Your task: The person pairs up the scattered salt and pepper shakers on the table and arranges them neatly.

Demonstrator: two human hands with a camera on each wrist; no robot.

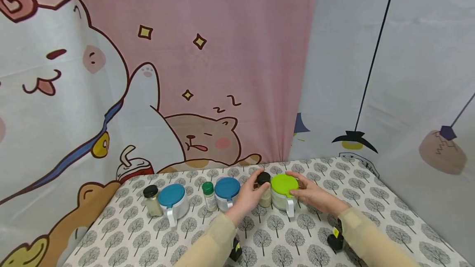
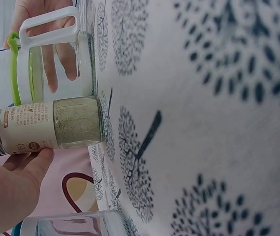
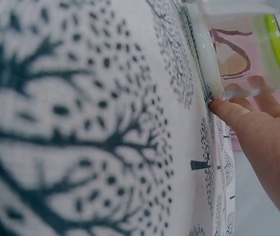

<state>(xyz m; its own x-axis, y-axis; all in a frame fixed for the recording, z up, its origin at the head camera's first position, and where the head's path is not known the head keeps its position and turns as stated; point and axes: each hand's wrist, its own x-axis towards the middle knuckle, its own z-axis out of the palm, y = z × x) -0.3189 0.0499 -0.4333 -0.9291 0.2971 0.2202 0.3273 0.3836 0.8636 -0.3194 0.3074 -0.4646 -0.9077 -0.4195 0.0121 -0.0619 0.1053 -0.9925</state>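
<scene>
My left hand (image 1: 248, 197) holds a spice jar (image 1: 265, 200) with a black cap and greyish powder inside. In the left wrist view this spice jar (image 2: 51, 125) stands upright on the cloth, its printed label showing. Close beside it is a glass jar (image 1: 284, 185) with a lime-green lid and a white handle toward me. My right hand (image 1: 315, 195) grips that jar from its right side, thumb in front and fingers behind. Through the clear glass of the jar (image 3: 213, 64), the right wrist view shows the fingers; its base is on the cloth.
Left of my hands stand a blue-lidded handled jar (image 1: 227, 188), a green-capped shaker (image 1: 210, 197), another blue-lidded jar (image 1: 172, 196) and a black-capped jar (image 1: 152, 201). A tree-print cloth (image 1: 263, 238) covers the table; printed curtains (image 1: 237, 52) hang behind.
</scene>
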